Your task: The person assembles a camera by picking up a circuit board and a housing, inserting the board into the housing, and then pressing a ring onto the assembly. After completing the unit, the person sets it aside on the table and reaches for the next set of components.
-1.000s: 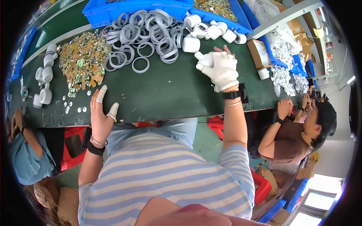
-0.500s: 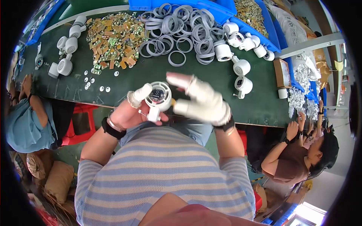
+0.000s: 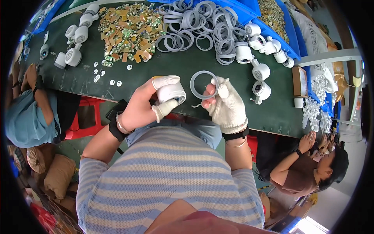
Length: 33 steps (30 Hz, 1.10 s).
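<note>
My left hand (image 3: 141,102), in white finger covers, is closed round a white round plastic housing (image 3: 170,92), which is tilted on its side over the table's near edge. Its open face is turned mostly away from view. To the right, my gloved right hand (image 3: 230,104) pinches a grey translucent ring (image 3: 192,86) by its right side, the bare fingertips showing through it. The ring and the housing are a short gap apart. A short thin white strand (image 3: 196,105) shows beside the right fingertips.
Beyond my hands lie a heap of small circuit boards (image 3: 130,29) and a pile of grey rings (image 3: 204,42). White housings stand left (image 3: 73,57) and right (image 3: 261,71). Small white discs (image 3: 112,82) lie front left. Blue bins (image 3: 249,7) line the back. Co-workers sit at both sides.
My right hand, earlier blurred beside the housing with no ring visible, now holds a grey ring. My left hand has tipped the housing from face-up onto its side. The view has shifted slightly.
</note>
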Each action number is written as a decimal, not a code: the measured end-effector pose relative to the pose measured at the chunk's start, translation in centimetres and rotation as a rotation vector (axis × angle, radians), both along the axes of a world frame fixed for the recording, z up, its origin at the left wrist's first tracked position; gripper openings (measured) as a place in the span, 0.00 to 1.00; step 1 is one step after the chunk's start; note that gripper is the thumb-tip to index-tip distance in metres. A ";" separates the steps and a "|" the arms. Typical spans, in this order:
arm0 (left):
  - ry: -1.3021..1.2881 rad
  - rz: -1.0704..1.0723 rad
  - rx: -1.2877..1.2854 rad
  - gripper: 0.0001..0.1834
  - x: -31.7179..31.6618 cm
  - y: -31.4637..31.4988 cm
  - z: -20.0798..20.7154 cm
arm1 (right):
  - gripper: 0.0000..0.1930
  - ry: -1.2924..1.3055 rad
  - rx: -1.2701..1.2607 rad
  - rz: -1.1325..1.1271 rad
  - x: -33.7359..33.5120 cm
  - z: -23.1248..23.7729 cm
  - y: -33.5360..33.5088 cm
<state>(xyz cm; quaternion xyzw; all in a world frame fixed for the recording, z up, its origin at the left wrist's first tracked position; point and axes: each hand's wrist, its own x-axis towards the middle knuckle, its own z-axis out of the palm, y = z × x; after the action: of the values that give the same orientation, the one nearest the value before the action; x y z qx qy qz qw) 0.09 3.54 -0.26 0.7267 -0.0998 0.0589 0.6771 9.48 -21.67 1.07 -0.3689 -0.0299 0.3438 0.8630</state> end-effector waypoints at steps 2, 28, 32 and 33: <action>-0.152 0.037 0.183 0.30 0.5 -0.3 0.9 | 0.15 0.088 0.117 0.022 -0.9 0.5 -0.3; 0.411 -0.285 -0.750 0.63 0.2 -2.3 -0.3 | 0.16 -0.429 -0.463 0.100 -3.1 4.1 0.2; 0.389 -0.234 -0.697 0.63 0.2 -2.6 0.0 | 0.16 -0.454 -0.458 0.121 -3.3 4.3 0.1; 0.368 -0.223 -0.658 0.63 0.1 -2.6 -0.1 | 0.16 -0.459 -0.453 0.095 -3.4 4.4 0.0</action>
<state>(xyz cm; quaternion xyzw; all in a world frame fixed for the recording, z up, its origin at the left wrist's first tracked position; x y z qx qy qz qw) 0.22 0.91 -0.33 0.4539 -0.0310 -0.1177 0.8827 6.05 -21.71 5.46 -0.6178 -0.1636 0.2892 0.7127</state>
